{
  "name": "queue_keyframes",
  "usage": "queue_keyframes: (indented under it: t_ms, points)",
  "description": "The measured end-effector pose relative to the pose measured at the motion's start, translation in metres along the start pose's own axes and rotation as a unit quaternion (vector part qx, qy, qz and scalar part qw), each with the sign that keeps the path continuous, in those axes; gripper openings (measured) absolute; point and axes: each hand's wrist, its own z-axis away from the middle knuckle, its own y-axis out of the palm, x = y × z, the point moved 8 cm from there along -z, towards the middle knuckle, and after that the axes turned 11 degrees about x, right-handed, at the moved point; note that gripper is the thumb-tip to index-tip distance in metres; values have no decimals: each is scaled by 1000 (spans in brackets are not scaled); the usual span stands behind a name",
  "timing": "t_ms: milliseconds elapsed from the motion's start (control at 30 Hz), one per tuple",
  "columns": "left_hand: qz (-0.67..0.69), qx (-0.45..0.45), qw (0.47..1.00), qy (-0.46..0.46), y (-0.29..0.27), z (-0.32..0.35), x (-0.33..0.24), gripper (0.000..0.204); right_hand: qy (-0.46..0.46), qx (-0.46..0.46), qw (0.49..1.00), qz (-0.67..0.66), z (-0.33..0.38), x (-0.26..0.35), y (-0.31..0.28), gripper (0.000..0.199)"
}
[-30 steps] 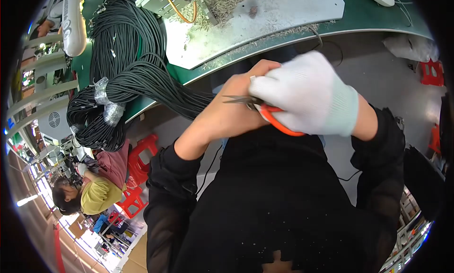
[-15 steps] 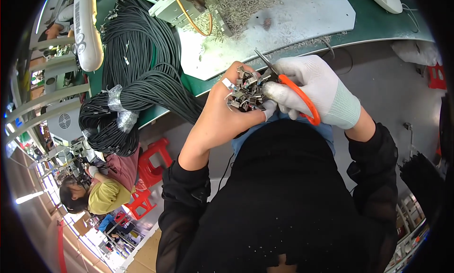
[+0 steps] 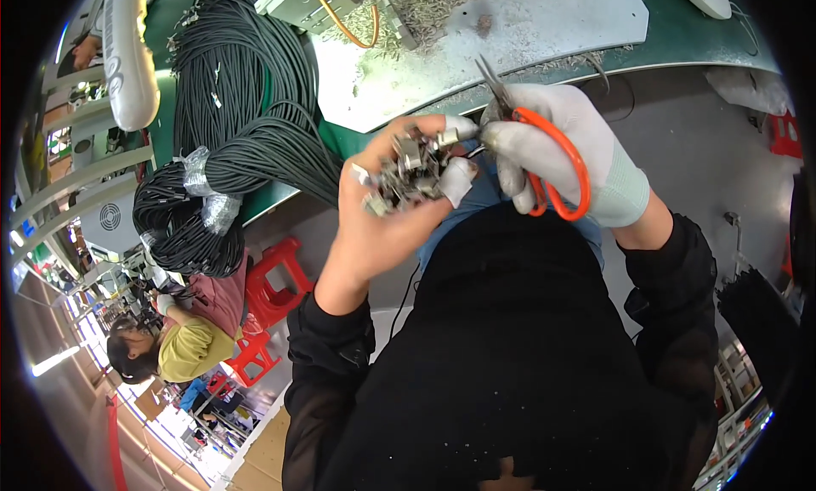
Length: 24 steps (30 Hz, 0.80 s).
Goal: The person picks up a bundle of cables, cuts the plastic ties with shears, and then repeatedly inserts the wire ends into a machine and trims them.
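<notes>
At the far left of the green bench, black cable bundles (image 3: 246, 142) hang over the edge, taped into hanks, apparently to stop them from tangling. Further right, the bare left hand (image 3: 382, 219) is cupped, palm up, around a cluster of small metal connectors (image 3: 408, 172), fingertips taped, seemingly for protection. Just beside it, the gloved right hand (image 3: 569, 155) grips orange-handled scissors (image 3: 544, 151), blades pointing up and away, so the fingertips can pick at the cluster.
</notes>
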Motion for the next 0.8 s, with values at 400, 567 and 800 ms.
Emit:
queue_keyframes:
  t_ms: [400,567,800]
  points:
    - [-318,9,907,277,20,9,-28,26,147,128,969,-153,15,-34,0,20]
    - [202,3,979,-28,-4,7,21,24,-21,44,991,-125,5,-21,16,18]
    - [243,37,969,19,-2,10,-3,28,-10,66,995,-80,3,7,11,15]
